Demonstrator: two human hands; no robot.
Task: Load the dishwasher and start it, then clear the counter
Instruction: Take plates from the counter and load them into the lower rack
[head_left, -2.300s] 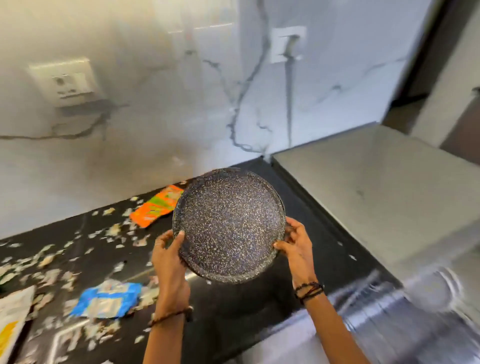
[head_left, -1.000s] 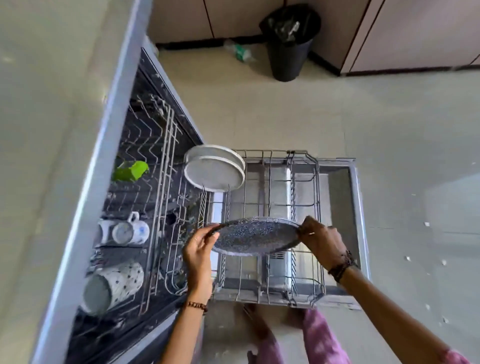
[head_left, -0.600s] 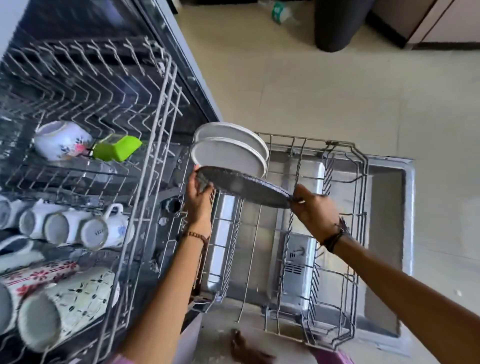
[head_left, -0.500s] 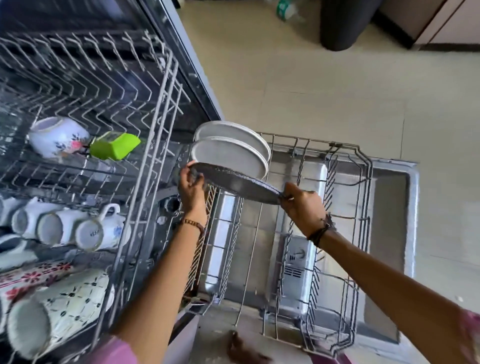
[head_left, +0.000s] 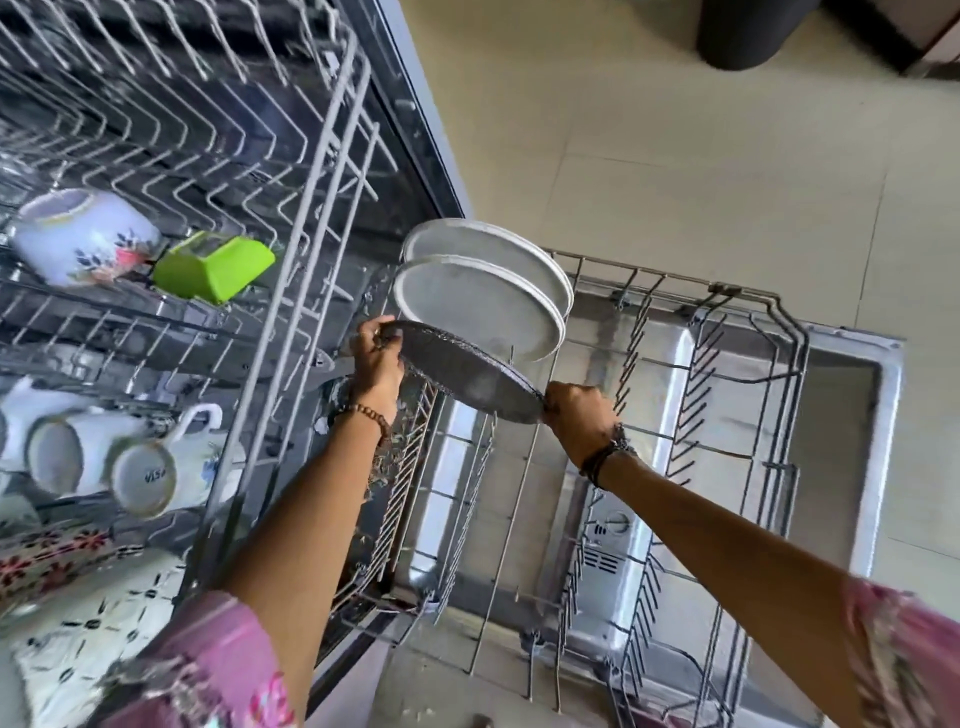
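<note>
2 hands, left and right, grip the dark plate by opposite rims above the lower rack, just before 2 white plates; best tipped upright between prongs.

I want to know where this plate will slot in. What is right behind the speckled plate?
Two white plates stand behind the speckled plate, which both hands hold. It covers their lower edges and the rack tines there.
</note>
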